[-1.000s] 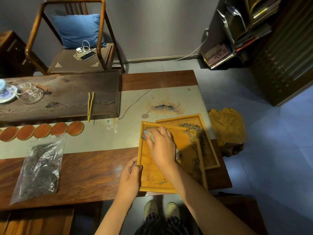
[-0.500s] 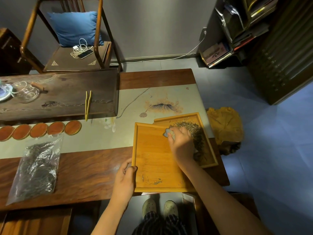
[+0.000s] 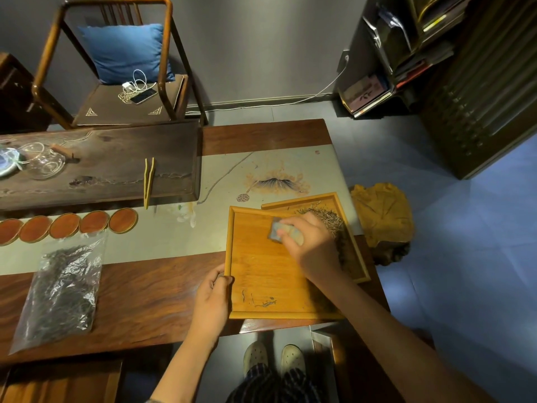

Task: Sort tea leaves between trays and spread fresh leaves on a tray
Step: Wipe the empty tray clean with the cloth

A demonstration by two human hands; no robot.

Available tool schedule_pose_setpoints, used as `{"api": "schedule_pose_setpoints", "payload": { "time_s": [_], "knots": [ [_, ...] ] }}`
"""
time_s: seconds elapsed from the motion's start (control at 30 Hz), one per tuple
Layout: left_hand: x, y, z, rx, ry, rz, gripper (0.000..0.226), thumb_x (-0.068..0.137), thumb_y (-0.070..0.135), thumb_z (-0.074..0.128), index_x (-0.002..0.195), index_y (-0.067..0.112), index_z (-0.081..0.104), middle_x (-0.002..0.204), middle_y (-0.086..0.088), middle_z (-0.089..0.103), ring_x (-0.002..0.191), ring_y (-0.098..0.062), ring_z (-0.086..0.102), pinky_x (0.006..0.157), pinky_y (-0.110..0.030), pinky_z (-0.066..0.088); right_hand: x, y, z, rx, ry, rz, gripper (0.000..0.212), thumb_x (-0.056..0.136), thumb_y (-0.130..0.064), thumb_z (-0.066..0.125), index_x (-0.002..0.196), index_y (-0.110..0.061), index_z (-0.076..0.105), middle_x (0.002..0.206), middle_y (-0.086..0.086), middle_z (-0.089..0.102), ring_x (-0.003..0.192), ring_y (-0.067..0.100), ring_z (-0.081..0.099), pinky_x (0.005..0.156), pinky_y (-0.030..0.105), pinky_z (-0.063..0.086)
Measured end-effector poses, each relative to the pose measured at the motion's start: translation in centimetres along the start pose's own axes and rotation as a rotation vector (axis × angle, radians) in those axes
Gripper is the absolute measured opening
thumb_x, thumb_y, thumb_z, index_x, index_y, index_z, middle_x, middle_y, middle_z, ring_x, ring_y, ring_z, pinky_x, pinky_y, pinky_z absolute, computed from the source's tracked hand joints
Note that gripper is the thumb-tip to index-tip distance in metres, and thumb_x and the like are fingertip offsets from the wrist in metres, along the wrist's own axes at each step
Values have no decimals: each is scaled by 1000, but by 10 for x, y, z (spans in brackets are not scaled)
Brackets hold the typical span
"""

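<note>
Tea leaves (image 3: 325,218), a heap of pale dry needles, lie just beyond the knuckles of the right hand (image 3: 312,242), in the far end of the rear light wooden tray (image 3: 359,257). That hand's fingers are curled round a small grey-blue pad or cloth (image 3: 280,232), which sticks out to the left of the fingertips over the floor of the near square honey-coloured wooden tray (image 3: 261,271); whether the pad touches the wood cannot be told. The near tray overlaps the left part of the rear one. A few stray dark leaf scraps (image 3: 263,302) lie in its near left corner, close to the left hand (image 3: 213,299). The left hand grips the tray's left rim, thumb hooked over the edge, fingers curled outside it.

Both trays sit at the right end of a long brown wooden table (image 3: 130,295) with a pale painted runner (image 3: 232,181) under their far sides. Well to the left of the left hand lies a clear plastic bag of dark tea leaves (image 3: 61,289). Beyond the bag runs a row of round reddish wooden coasters (image 3: 65,229), and beyond those a dark wooden tea board (image 3: 110,167) carrying yellow bamboo tongs (image 3: 149,181) and a clear glass pitcher (image 3: 46,161). Behind the table stands a wooden armchair (image 3: 116,68) with a blue cushion (image 3: 125,52), a phone and a white cable on its seat.
</note>
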State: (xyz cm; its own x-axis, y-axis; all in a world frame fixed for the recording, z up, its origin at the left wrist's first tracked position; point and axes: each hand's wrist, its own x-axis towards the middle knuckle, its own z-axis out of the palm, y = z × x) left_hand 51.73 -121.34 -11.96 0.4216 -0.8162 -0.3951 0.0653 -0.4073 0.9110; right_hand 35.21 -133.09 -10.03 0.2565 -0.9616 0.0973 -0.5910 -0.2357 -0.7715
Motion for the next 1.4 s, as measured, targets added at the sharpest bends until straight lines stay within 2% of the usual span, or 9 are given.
{"api": "schedule_pose_setpoints", "payload": {
  "time_s": [0.2, 0.33, 0.5, 0.63, 0.83, 0.97, 1.1, 1.3, 1.4],
  "knots": [
    [2, 2, 6, 46, -6, 45, 37, 96, 1, 36, 101, 19, 68, 80, 11, 74, 70, 1, 64, 61, -9, 46, -33, -24, 17, -40, -201, -173, 23, 87, -27, 66, 107, -17, 72, 97, 2, 63, 92, 17, 56, 76, 37, 50],
    [2, 6, 6, 40, -11, 73, 39, 97, 1, 32, 104, 17, 68, 87, 9, 75, 80, 1, 66, 67, -8, 47, -47, -25, 24, -6, -307, -206, 24, 88, -32, 62, 110, -23, 70, 99, -1, 60, 99, 16, 55, 80, 36, 49],
    [3, 6, 6, 12, -4, 53, 37, 97, -1, 33, 105, 10, 67, 91, 3, 73, 83, -3, 66, 66, -7, 47, -53, -18, 16, 27, -393, -295, 22, 86, -30, 65, 106, -25, 72, 89, -10, 53, 91, 6, 50, 72, 21, 41],
    [1, 7, 6, -4, 5, 45, 36, 98, -1, 32, 105, 12, 66, 86, 6, 73, 74, 6, 66, 63, -5, 47, -51, -5, 5, 39, -440, -340, 21, 86, -29, 66, 104, -22, 73, 85, -12, 49, 86, 1, 47, 71, 18, 40],
    [2, 10, 1, -47, 47, 31, 39, 98, 0, 34, 94, 19, 68, 78, 10, 74, 71, 6, 66, 59, -6, 47, -37, 19, -11, -43, -445, -295, 20, 86, -31, 66, 103, -24, 73, 87, -15, 46, 85, 0, 45, 71, 21, 37],
    [2, 10, -3, -43, 42, 3, 38, 99, 4, 34, 95, 20, 69, 79, 9, 74, 71, 3, 66, 59, -8, 48, -22, 28, -23, -104, -459, -261, 21, 87, -31, 65, 105, -24, 72, 90, -13, 48, 85, 4, 46, 72, 29, 43],
    [4, 13, -2, 4, 46, 17, 39, 99, 4, 33, 95, 20, 68, 83, 6, 72, 70, 6, 64, 60, -4, 45, -4, 32, -46, 62, -403, -171, 16, 84, -21, 70, 99, -18, 75, 91, -10, 58, 84, 6, 57, 75, 29, 49],
    [8, 16, -7, 49, 81, 12, 40, 100, 7, 34, 91, 26, 68, 85, 9, 70, 78, 1, 64, 61, -8, 44, -13, 55, -76, 41, -611, -53, 22, 82, -31, 73, 104, -26, 73, 97, -13, 64, 92, 1, 58, 79, 24, 48],
    [7, 18, -10, 27, 68, 15, 39, 100, 6, 32, 92, 19, 68, 76, 7, 73, 67, 4, 65, 58, -8, 47, -23, 63, -77, -2, -638, -83, 23, 82, -32, 73, 103, -23, 72, 98, -13, 59, 92, -1, 54, 80, 20, 45]
  ]
}}
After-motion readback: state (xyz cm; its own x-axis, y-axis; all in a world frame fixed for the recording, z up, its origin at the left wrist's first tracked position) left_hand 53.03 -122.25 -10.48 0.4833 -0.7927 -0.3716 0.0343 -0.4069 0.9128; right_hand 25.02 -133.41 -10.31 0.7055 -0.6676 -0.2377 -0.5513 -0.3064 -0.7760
